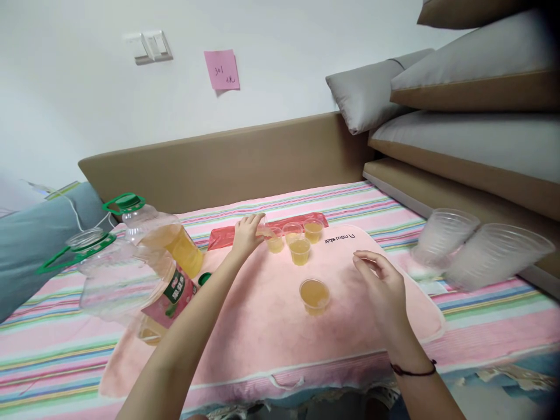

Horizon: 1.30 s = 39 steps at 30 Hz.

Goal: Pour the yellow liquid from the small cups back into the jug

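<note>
- Pink striped cloth (494, 324) covers the surface below a tan padded backrest (227, 163), with grey-and-tan cushions (481, 64) stacked at the far right.
- On the cloth lies a pink mat (262, 332); a red plastic wrapper (222, 237) runs along its far side.
- Left hand (248, 234) is at a clear cup (262, 223) on the far side; I cannot tell whether its fingers have closed on it.
- Just right of that, four juice-filled plastic cups (300, 252) cluster; a single filled cup (314, 296) stands nearer.
- Right hand (381, 286), empty and loosely spread, hovers over the mat's right side.
- At left are an uncapped large bottle (116, 289) and a green-capped bottle (186, 248); at right, two stacks of clear cups (499, 256).
</note>
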Each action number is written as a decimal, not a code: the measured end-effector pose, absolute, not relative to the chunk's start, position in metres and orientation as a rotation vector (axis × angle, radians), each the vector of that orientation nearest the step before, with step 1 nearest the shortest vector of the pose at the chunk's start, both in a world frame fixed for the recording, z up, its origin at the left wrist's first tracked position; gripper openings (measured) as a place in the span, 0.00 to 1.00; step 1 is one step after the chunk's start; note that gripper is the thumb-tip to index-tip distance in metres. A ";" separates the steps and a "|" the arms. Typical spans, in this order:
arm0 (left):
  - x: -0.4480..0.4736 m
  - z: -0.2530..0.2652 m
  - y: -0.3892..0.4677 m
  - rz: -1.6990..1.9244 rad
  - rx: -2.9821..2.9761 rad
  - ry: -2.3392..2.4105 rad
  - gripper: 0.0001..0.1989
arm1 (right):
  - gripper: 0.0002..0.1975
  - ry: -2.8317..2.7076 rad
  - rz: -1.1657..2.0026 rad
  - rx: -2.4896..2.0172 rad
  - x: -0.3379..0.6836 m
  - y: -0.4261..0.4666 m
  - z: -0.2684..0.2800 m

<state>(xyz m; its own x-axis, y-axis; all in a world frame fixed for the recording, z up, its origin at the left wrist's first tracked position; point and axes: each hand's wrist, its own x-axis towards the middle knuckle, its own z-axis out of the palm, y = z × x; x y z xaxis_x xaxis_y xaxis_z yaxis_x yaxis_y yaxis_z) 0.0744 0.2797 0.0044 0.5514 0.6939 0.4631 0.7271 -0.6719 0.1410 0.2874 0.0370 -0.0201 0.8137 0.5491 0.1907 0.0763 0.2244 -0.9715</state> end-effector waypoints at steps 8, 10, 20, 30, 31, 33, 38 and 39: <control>0.087 0.019 0.276 -0.556 -2.768 -0.961 0.28 | 0.20 -0.577 0.356 -1.312 0.287 0.036 -0.021; 0.089 0.022 0.275 -0.532 -2.817 -0.895 0.26 | 0.20 -0.576 0.363 -1.311 0.287 0.037 -0.021; 0.090 0.018 0.272 -1.031 -2.707 -1.670 0.31 | 0.20 -0.554 0.380 -1.295 0.288 0.037 -0.017; 0.127 0.066 0.232 -1.666 -2.941 -2.181 0.24 | 0.23 -0.740 0.471 -1.443 0.294 0.039 -0.032; 0.141 0.073 0.223 -1.698 -3.040 -2.124 0.23 | 0.22 -0.759 0.467 -1.470 0.294 0.039 -0.034; 0.174 0.081 0.202 -1.734 -3.261 -1.968 0.24 | 0.19 -0.807 0.455 -1.535 0.295 0.037 -0.038; 0.274 0.069 0.149 -1.521 -3.799 -1.569 0.28 | 0.15 -0.924 0.427 -1.689 0.297 0.031 -0.041; 0.292 0.063 0.141 -1.445 -3.845 -1.548 0.29 | 0.15 -0.944 0.418 -1.710 0.297 0.029 -0.041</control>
<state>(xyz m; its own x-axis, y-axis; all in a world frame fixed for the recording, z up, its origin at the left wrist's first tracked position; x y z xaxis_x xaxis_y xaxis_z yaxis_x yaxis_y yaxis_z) 0.2923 0.1415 0.0626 0.6933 0.7193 0.0454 0.0949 -0.1535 0.9836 0.2968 0.0289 -0.0410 0.6224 0.7625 0.1766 0.3812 -0.0982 -0.9193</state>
